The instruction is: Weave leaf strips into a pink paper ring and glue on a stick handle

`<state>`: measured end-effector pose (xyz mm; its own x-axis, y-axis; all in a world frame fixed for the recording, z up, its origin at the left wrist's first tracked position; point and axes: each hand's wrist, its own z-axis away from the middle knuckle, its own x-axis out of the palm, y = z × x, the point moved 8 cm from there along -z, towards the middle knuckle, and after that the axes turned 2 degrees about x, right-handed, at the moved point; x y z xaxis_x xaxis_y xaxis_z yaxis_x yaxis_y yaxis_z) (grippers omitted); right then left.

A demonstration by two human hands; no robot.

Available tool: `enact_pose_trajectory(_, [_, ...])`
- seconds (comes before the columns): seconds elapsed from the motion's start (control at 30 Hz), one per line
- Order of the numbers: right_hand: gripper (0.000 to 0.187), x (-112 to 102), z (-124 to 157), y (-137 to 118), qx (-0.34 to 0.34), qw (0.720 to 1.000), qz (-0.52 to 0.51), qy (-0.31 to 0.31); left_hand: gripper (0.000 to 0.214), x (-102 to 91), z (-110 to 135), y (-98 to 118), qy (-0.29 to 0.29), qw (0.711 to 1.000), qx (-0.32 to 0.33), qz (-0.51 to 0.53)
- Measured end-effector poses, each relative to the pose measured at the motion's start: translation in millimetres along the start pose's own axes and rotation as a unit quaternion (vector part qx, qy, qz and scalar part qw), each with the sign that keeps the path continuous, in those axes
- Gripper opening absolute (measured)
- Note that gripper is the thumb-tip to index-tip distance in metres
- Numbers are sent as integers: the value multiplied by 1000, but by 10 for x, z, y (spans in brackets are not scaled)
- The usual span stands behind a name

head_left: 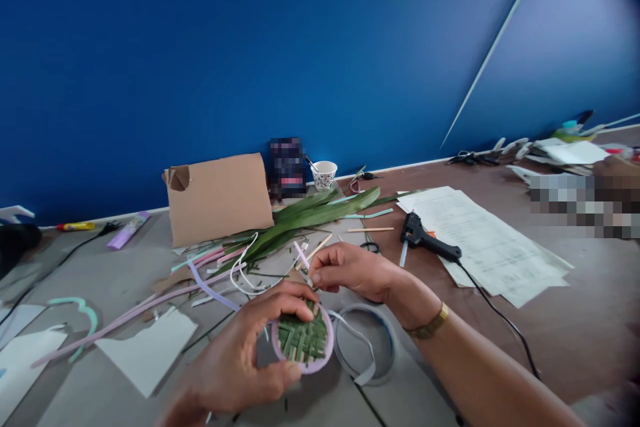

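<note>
My left hand point(255, 347) grips a small round woven piece of green leaf strips point(303, 335) by its edge, thumb below and fingers over the top. A fuzzy lilac pipe cleaner point(329, 345) runs around its rim. My right hand point(345, 270) is at the far edge of the disc, thumb and forefinger pinched on the lilac pipe cleaner's end point(301, 255), which sticks up past the fingertips. Just right of the disc lies a roll of white double-sided tape point(393, 347) with a loose strip. The exact join under my fingertips is hidden.
Long green leaves point(320, 217), pipe cleaners point(125, 317) and a cardboard piece point(220, 200) lie ahead. A paper cup point(324, 175) stands by the wall. To the right are a corded glue gun point(425, 240) and printed sheets point(480, 233). Cut white paper point(150, 350) lies left.
</note>
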<state>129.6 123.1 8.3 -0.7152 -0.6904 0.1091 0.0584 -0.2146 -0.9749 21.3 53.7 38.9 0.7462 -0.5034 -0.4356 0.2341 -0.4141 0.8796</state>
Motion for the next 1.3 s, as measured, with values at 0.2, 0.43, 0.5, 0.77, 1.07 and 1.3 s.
enact_pose_trajectory(0.2, [29,79,-50,199,66,971,-221,-64,41,11,23,1,4,1000,11,24])
enact_pose_trajectory(0.43, [28,63,-46,199,61,969,-230,-71,41,-8,34,13,14,999,21,37])
enact_pose_trajectory(0.5, [25,65,-32,172,54,977,-194,-64,43,-6,26,29,9,999,26,36])
enact_pose_trajectory(0.77, [8,1,30,26,25,996,80,10,46,48,-10,13,-31,1000,-7,0])
enact_pose_trajectory(1.07, [16,9,122,-176,-30,936,341,81,48,121,-51,-22,-46,998,-12,-45])
enact_pose_trajectory(1.3, [20,11,89,-131,-10,961,272,44,52,86,-24,3,-44,998,1,-50])
